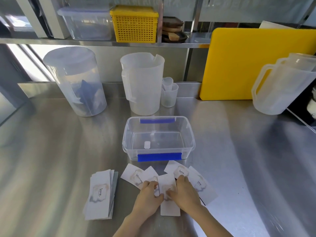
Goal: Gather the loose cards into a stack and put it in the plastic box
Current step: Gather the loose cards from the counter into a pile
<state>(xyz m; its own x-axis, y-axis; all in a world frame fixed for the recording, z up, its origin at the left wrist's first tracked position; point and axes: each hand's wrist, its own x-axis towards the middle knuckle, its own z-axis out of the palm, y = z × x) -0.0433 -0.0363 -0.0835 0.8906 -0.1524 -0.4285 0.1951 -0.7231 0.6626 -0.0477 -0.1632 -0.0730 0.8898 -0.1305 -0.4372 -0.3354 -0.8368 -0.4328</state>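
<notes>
Here we are looking at a squared stack (pixel 100 194) reading "love." lying left on the counter (pixel 51 159). Our left hand (pixel 148 195) and right hand (pixel 183 192) are pressing flat, fingers spread, on fanned loose cards (pixel 168 195) just before the plastic box (pixel 158 139), holding only a small white label (pixel 147 144).

Steel counter (pixel 51 159) carries plastic box (pixel 158 152), loose cards (pixel 196 182), card stack (pixel 100 194), jugs (pixel 142 82).
</notes>
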